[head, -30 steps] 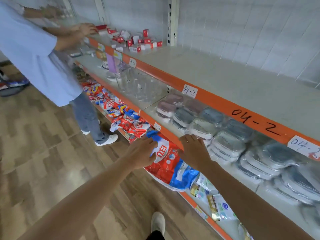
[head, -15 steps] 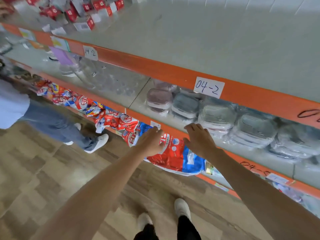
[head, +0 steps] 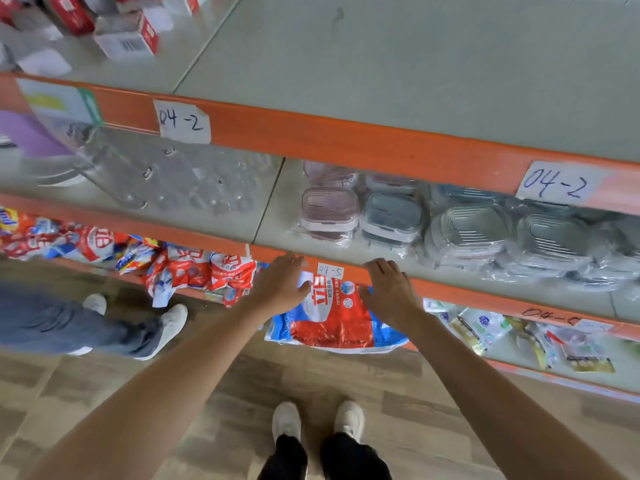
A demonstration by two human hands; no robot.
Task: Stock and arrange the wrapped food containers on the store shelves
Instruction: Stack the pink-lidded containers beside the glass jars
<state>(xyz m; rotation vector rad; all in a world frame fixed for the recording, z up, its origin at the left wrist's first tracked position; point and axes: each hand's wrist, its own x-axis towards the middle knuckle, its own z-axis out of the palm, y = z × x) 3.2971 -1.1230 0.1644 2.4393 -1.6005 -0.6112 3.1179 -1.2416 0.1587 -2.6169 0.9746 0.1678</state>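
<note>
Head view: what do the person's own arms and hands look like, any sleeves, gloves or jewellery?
Both arms are bare as far up as the frame shows; no sleeve is in view. The left hand and right hand wear no gloves. No watch, ring or band shows on either wrist or on the fingers in view. Below are black trousers and pale shoes.

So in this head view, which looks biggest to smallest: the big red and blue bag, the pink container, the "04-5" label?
1. Bag, clearly the largest, though it hangs nearest the camera, which inflates it.
2. Pink container, set back on the middle shelf.
3. "04-5" label, by far the smallest.
</note>
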